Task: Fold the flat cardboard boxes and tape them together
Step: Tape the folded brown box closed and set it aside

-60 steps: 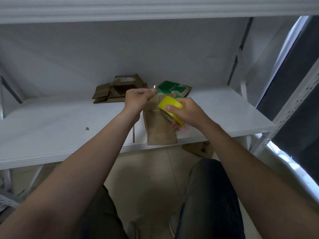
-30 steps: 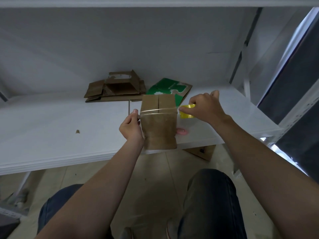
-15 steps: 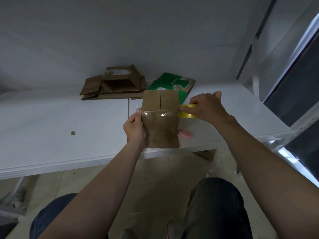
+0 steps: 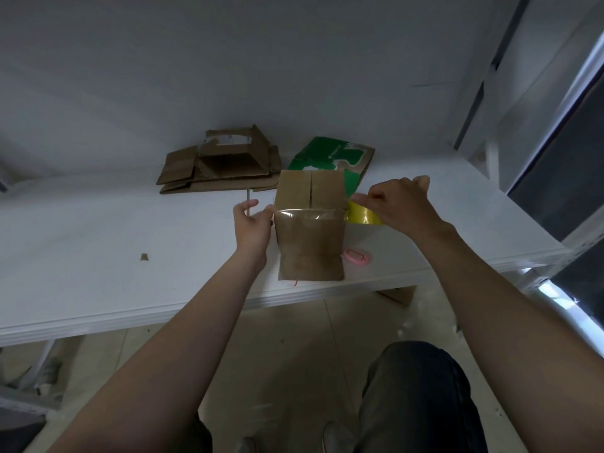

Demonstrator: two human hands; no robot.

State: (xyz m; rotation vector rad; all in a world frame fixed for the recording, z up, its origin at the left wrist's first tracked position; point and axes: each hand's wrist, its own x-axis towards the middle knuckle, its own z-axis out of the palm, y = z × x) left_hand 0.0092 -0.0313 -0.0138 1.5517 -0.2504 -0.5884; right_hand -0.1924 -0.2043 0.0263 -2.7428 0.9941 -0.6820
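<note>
Your left hand (image 4: 253,223) pinched the left edge of the folded box (image 4: 310,243) at the bench (image 4: 98,256) front; your right hand (image 4: 400,206) gripped the tape roll (image 4: 361,215) beside it. One strip crossed the box; the flat cardboard (image 4: 222,165) behind lay unfolded.

On my remote feed the left hand (image 4: 251,225) and right hand (image 4: 403,207) are bare, and so are both forearms (image 4: 183,338) along their visible length. Dark trousers (image 4: 421,397) cover the legs; shoe tips (image 4: 336,439) show below.

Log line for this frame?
step: taping box | left hand: holds box side | right hand: holds yellow tape roll | tape strip: across box
</note>
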